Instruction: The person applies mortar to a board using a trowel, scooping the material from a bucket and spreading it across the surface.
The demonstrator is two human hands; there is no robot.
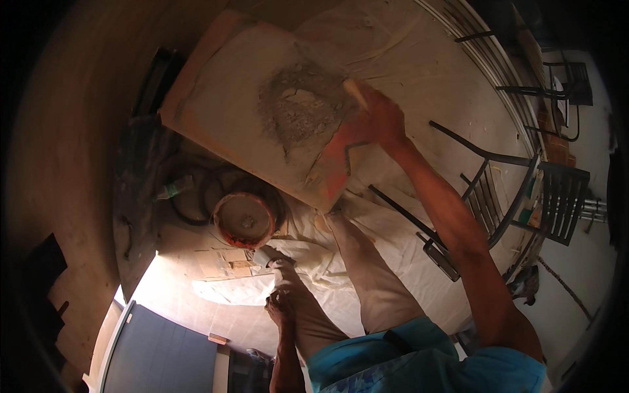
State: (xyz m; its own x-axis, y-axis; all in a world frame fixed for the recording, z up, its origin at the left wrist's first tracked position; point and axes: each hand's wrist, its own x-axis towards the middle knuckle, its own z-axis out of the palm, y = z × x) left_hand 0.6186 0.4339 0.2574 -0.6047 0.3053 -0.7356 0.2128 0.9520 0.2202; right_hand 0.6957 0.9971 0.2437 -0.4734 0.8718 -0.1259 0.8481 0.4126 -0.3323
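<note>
My right hand [386, 118] is closed around the tan handle of what looks like a trowel [357, 95], over the right side of a large board [226, 92]. A reddish, blurred patch and a dark bent edge show below that hand; the blade's outline is unclear. On the board lies a rough heap of grey, crumbly mortar-like mix [298, 108]. Near my left knee hangs my left hand [278, 308], dark and stained; its fingers are too shadowed to make out. A round bucket [244, 219] with a red-smeared rim stands below the board, holding greyish contents.
A wrinkled pale sheet [400, 275] covers the floor around my feet. Dark metal chairs [511, 190] stand at the right. A coiled dark hose [187, 196] and a clear bottle [173, 188] lie left of the bucket. Flattened cardboard [223, 262] lies nearby.
</note>
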